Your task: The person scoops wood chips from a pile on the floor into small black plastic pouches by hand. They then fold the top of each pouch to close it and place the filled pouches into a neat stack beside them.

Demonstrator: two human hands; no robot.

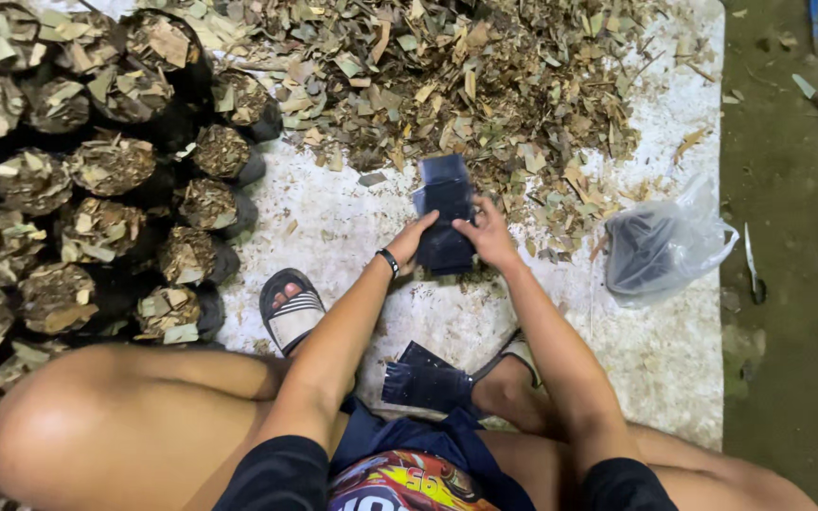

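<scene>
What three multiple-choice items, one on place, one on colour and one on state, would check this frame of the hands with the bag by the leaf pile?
1. Where do the filled bags lie?
A. on the person's left
B. on the person's right
C. on top of the leaf pile

2. What colour is the bag that the hands hold?
A. white
B. black
C. red

3. How does that bag stand now?
A. packed full of leaves
B. flat and empty, gripped by both hands
C. lying untouched on the mat

Answers:
1 A: the rows of filled bags are beside the left knee.
2 B: the bag is dark and glossy, between the left hand and the right hand.
3 B: it looks thin and unfilled at the edge of the leaf pile, fingers on both its sides.
</scene>
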